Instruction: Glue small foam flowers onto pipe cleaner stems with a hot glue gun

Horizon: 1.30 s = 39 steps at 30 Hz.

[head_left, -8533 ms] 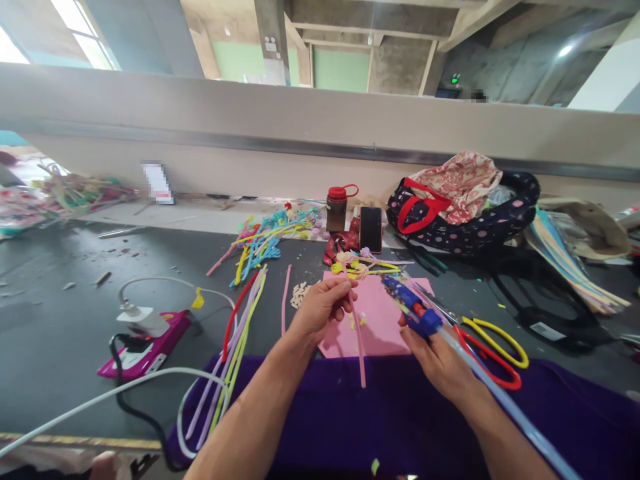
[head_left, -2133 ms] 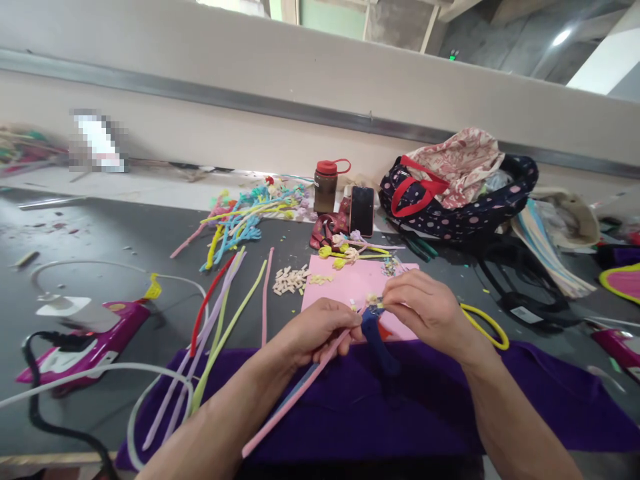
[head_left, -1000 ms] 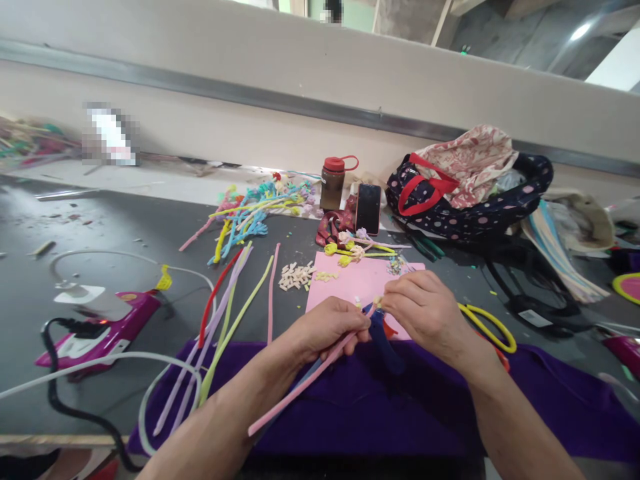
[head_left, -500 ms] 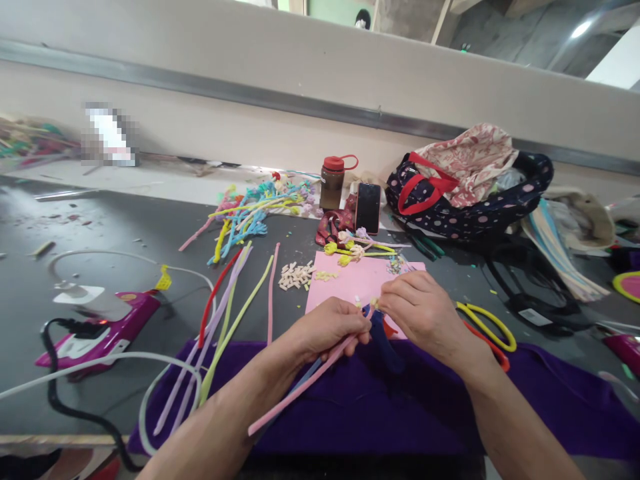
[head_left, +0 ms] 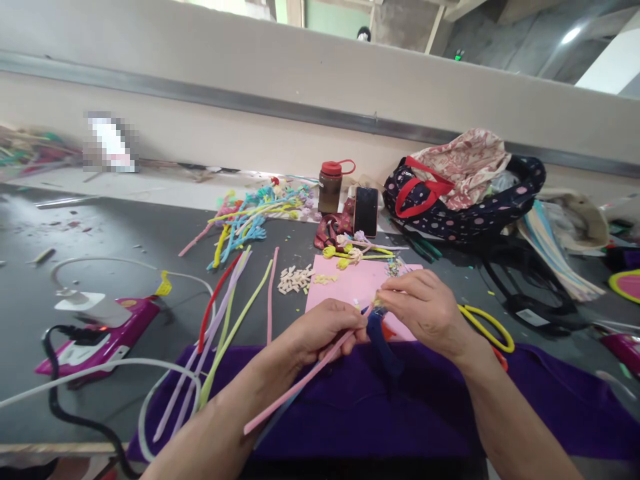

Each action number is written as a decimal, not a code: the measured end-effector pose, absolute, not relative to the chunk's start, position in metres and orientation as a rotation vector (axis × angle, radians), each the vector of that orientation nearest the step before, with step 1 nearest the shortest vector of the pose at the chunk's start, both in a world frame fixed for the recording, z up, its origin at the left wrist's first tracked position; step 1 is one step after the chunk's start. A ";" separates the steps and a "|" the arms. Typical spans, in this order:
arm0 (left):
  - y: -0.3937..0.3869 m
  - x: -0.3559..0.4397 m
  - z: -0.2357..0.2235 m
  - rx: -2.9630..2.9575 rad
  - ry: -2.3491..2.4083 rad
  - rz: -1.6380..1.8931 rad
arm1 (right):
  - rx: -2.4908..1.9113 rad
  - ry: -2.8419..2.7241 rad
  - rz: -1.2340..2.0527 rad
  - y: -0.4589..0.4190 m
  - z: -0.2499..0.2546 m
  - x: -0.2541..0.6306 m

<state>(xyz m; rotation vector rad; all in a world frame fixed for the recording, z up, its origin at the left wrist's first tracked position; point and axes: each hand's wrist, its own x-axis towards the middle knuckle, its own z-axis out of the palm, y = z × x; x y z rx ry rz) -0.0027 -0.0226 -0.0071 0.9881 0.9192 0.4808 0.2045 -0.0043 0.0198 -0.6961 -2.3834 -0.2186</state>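
My left hand [head_left: 333,327] is closed around a long fuzzy pink pipe cleaner [head_left: 295,397], which slants down toward the lower left. A bluish strand [head_left: 280,417] runs under it. At the pipe cleaner's upper end, my right hand [head_left: 417,303] pinches a small pale yellow piece [head_left: 377,302]; its exact form is hard to make out. Just below the fingertips is a curved dark blue handle [head_left: 383,343], its tool mostly hidden. A pink sheet [head_left: 345,283] lies beneath both hands, bearing small pale yellow bits [head_left: 325,279].
Left of the sheet lie cream pieces [head_left: 295,279] and loose pipe cleaners [head_left: 250,300]. Farther left is a magenta glue gun [head_left: 107,337] with cables. Behind stand a bottle [head_left: 330,187], a phone [head_left: 366,210] and a dotted bag [head_left: 465,213]. Purple cloth [head_left: 350,413] covers the front edge.
The view has shifted slightly. My right fingers have turned a little at the pipe cleaner's tip, and its free end has swung slightly left. Both hands keep their grip.
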 end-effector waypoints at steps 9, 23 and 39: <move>-0.024 -0.004 -0.001 0.833 0.726 0.565 | -0.880 -1.932 0.173 -0.012 0.021 0.209; -0.031 -0.004 0.000 0.979 0.693 0.959 | -0.948 -1.945 0.789 -0.034 0.017 0.177; -0.030 0.001 0.001 0.991 0.843 1.076 | -1.002 -1.768 1.256 -0.041 0.009 0.153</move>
